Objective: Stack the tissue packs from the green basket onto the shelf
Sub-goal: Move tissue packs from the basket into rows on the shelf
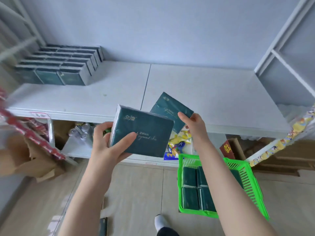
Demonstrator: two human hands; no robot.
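My left hand [109, 142] grips a dark green tissue pack [143, 132] in front of the white shelf [213, 99], thumb on its face. My right hand [194, 125] holds a second dark green tissue pack [170, 108], tilted, just above the shelf's front edge. Rows of the same packs [58, 65] stand stacked at the shelf's back left. The green basket [245, 183] sits on the floor at the lower right, partly behind my right forearm, with several packs [190, 196] inside.
A lower shelf holds bottles [80, 130] and colourful snack bags [177, 143]. Red packaging [29, 133] and a cardboard box [32, 160] are at the left. A white shelf frame [288, 53] rises at the right. My foot [161, 222] stands on the tiled floor.
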